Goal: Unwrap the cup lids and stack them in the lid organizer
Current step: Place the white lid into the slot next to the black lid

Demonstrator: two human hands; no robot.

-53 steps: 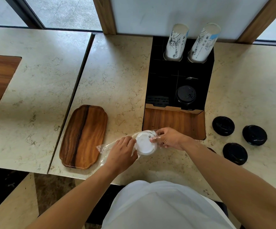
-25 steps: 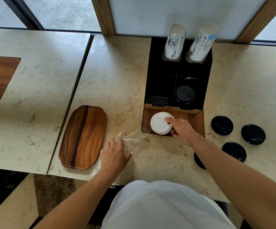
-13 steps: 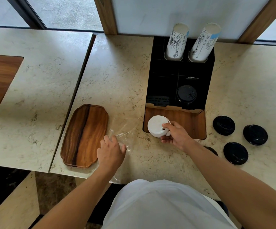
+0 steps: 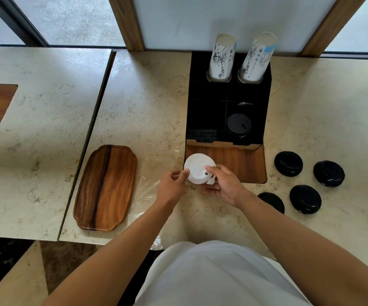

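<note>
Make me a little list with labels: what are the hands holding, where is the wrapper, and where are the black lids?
right hand: grips white lid stack
left hand: fingertips touch the stack
plastic wrapper: empty, flat on counter beside wooden tray
black lids: four loose on counter, right side
lid organizer: one black lid stack inside
paper cups: two stacks at back

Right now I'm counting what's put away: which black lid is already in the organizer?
The black lid in the lid organizer's front right compartment, below the right cup stack. The other four black lids lie loose on the counter, right of it.
</note>
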